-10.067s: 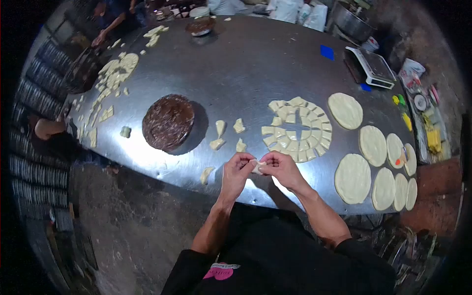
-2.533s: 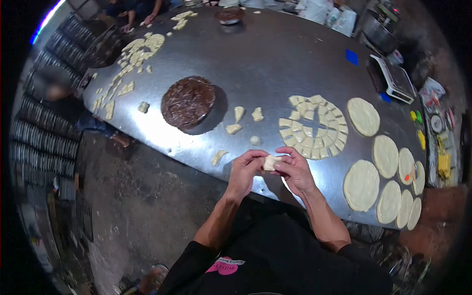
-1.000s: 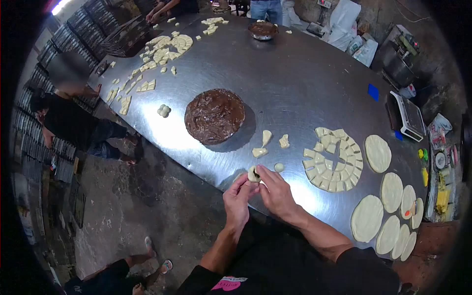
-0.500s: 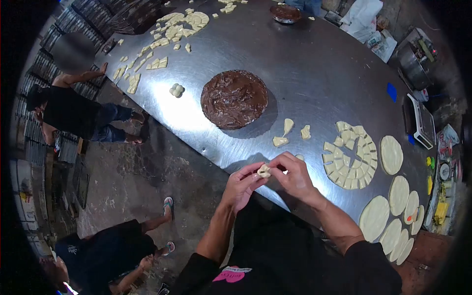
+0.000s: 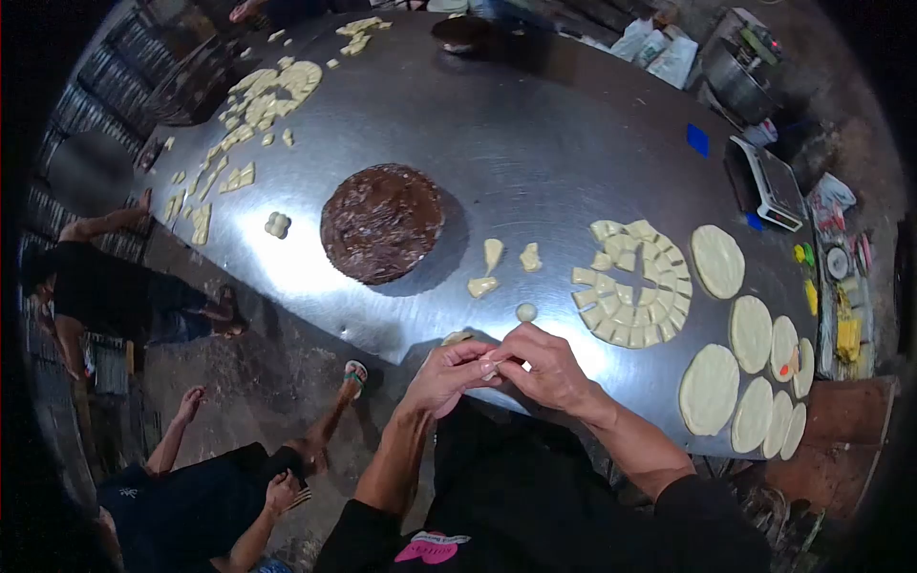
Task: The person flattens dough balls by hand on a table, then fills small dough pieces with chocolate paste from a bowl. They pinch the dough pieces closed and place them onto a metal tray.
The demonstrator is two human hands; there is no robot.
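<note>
Close above the near table edge, my left hand [image 5: 441, 378] and my right hand [image 5: 546, 371] meet fingertip to fingertip. Both are closed on a small dough piece [image 5: 492, 371], mostly hidden by the fingers. Just beyond my right hand lies a round dough ball [image 5: 525, 312]. Another flat dough scrap [image 5: 457, 337] shows behind my left fingers. Farther out are loose cut dough pieces [image 5: 493, 253]. A large mound of thick brown filling [image 5: 382, 222] sits to the left. On the right, a flat dough round [image 5: 674, 288] is cut into many segments.
Uncut dough rounds [image 5: 710, 390] overlap at the metal table's [image 5: 554, 124] right side. A scale [image 5: 767, 181] and a blue card [image 5: 698, 139] lie beyond. A cluster of dough balls [image 5: 277, 224] is at left. Two people [image 5: 124, 296] are on the left, one [image 5: 201, 511] near me.
My view has turned, so the table's contents appear farther left. My fingers have drawn tighter around the dough piece, which now shows less. The nearer person's arm has come up.
</note>
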